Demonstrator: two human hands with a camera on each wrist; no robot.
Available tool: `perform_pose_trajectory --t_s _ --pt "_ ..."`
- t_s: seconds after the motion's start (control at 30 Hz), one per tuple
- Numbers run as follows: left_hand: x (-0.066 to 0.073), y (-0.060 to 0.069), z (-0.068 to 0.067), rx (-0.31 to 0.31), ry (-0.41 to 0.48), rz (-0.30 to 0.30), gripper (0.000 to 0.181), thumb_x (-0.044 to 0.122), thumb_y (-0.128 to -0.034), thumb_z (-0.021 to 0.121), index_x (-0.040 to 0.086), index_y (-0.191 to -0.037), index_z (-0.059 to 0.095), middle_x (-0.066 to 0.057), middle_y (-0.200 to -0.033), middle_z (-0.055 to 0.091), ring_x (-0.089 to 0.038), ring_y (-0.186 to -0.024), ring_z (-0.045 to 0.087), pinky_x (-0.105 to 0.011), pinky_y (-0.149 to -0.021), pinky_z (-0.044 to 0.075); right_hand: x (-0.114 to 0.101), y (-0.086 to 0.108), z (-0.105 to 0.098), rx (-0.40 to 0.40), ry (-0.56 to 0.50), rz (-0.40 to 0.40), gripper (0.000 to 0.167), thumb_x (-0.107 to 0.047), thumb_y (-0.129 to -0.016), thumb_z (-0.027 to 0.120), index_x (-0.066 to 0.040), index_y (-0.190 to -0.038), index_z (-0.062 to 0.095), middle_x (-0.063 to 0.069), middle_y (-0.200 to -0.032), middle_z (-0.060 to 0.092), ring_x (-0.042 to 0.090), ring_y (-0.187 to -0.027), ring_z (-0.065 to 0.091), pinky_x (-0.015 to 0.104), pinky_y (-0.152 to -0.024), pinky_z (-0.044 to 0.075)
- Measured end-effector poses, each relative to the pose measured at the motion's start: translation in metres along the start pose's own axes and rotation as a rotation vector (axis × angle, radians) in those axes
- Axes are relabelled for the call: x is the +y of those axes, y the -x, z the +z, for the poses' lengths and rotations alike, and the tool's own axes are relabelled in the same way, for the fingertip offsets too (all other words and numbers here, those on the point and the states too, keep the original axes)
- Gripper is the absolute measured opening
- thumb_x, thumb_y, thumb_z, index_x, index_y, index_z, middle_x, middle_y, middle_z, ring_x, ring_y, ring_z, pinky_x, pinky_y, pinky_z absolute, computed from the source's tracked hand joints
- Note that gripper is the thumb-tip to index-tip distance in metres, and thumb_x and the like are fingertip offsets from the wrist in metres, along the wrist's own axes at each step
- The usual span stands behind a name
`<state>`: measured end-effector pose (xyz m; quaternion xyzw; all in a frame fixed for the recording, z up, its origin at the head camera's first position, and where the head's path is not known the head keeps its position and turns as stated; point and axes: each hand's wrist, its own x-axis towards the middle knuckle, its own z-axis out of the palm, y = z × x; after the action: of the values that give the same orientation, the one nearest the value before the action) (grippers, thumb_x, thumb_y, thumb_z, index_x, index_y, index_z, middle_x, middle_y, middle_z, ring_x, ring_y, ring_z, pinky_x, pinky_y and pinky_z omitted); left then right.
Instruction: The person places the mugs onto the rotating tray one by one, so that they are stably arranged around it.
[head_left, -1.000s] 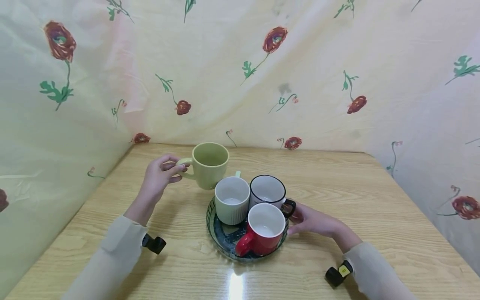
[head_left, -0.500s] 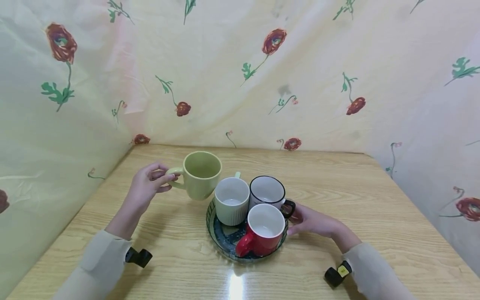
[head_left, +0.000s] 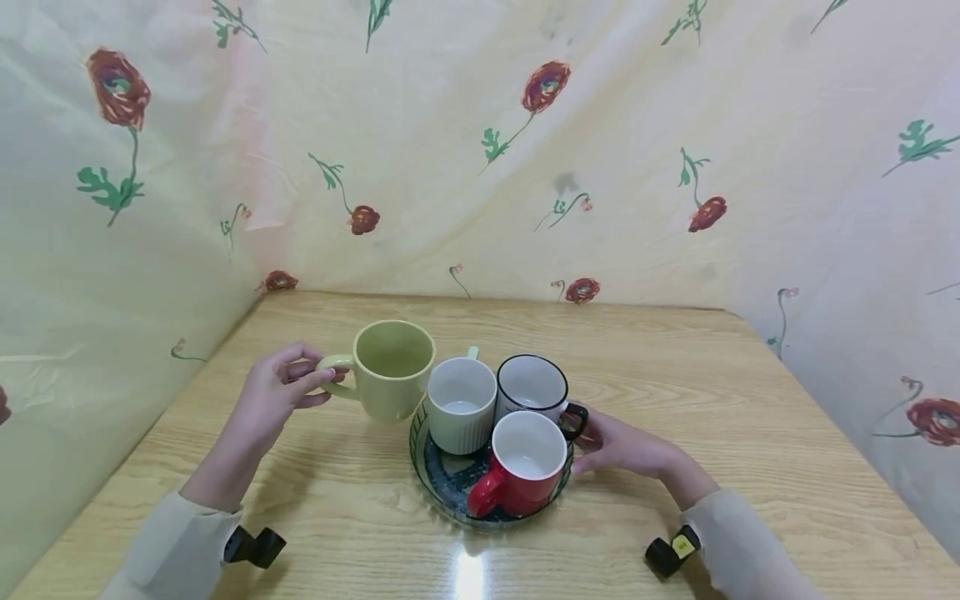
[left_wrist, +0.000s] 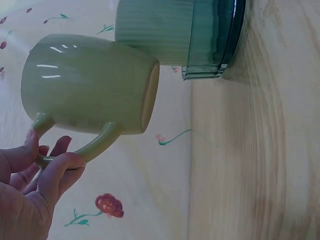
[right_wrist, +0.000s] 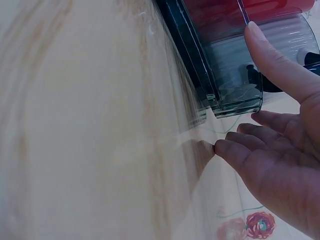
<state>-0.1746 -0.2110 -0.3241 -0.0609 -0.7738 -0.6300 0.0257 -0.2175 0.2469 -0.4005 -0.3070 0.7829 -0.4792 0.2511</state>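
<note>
My left hand point(head_left: 281, 387) pinches the handle of a yellow-green mug point(head_left: 393, 383), upright and off the table at the left of a round glass tray point(head_left: 442, 500). In the left wrist view, thumb and fingers close round the handle of that mug point(left_wrist: 90, 85). On the tray stand a pale ribbed mug point(head_left: 461, 417), a white mug with a black rim and black handle point(head_left: 532, 385), and a red mug point(head_left: 528, 479). My right hand point(head_left: 626, 446) rests at the tray's right side, below the black handle. In the right wrist view its thumb point(right_wrist: 280, 65) lies against the tray's clear wall, fingers loosely extended.
The wooden table point(head_left: 750, 417) extends round the tray. A flowered cloth point(head_left: 480, 167) hangs behind it and along both sides. Black wrist cameras sit on both sleeves, close above the tabletop.
My left hand has moved left and towards me, carrying the yellow-green mug from behind the pale ribbed mug to beside it. My right hand and the tray have stayed put.
</note>
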Motion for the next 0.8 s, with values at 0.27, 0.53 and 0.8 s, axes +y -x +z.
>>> perform_pose_trajectory --t_s 0.27,0.53,0.8 --pt "-0.008 0.012 0.004 -0.004 0.022 -0.035 0.010 0.012 -0.0932 0.064 0.004 -0.099 0.061 0.011 -0.092 0.075 -0.003 -0.090 0.071 -0.024 -0.075 0.060 -0.003 0.002 0.000 -0.006 -0.015 0.002 0.088 -0.013 -0.082 0.076 0.009 -0.147 0.020 0.033 -0.151 0.031 0.009 -0.137 0.041 0.019 -0.112 0.037" --pt "-0.009 0.021 0.009 -0.023 0.024 -0.025 0.012 0.013 -0.0919 0.065 0.004 -0.099 0.062 0.006 -0.095 0.076 -0.006 -0.091 0.071 -0.027 -0.076 0.061 -0.004 0.001 -0.001 -0.013 0.005 -0.009 0.088 -0.013 -0.081 0.077 0.004 -0.147 0.021 0.031 -0.150 0.034 -0.008 -0.129 0.041 0.010 -0.105 0.036" --pt "-0.006 0.021 0.015 -0.082 0.025 -0.002 0.014 0.012 -0.0922 0.064 0.000 -0.098 0.060 -0.003 -0.096 0.077 -0.010 -0.090 0.072 -0.029 -0.074 0.061 -0.003 -0.002 0.000 0.018 0.025 -0.023 0.101 -0.015 -0.078 0.080 0.004 -0.151 0.014 0.030 -0.153 0.026 -0.020 -0.124 0.034 0.004 -0.102 0.030"
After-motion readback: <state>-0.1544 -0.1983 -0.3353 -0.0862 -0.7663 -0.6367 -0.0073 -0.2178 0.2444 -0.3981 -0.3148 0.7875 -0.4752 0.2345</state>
